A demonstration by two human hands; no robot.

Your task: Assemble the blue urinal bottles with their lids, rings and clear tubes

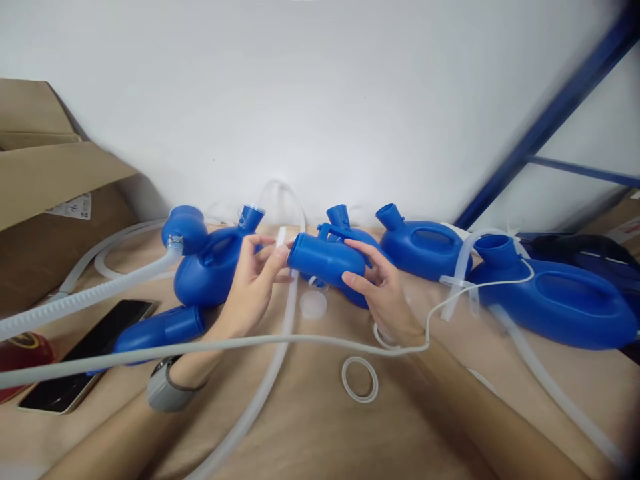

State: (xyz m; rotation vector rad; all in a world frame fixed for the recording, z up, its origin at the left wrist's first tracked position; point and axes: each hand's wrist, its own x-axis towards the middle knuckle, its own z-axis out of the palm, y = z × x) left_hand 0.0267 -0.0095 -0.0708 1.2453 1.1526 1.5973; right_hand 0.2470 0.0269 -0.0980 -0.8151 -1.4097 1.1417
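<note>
My right hand [383,287] grips a blue plastic funnel-like spout piece [327,259] by its rounded end, its open mouth facing left. Just left of that mouth, my left hand [255,283] pinches a small white piece [281,236] between thumb and fingers; its lower part is hidden, so I cannot tell its kind. A translucent corrugated hose [270,380] runs beneath both hands. Behind the right hand stands a blue bottle with a handle [354,235], partly covered. Another blue handled bottle [200,273] lies behind my left hand. A translucent round cap [313,305] rests below the spout piece.
A white cable [320,339] crosses in front of my forearms. White rings [360,380], a phone [85,360] and a loose blue spout piece [160,331] lie on the table. More blue bottles [555,303] stand right. A cardboard box [65,173] is at left.
</note>
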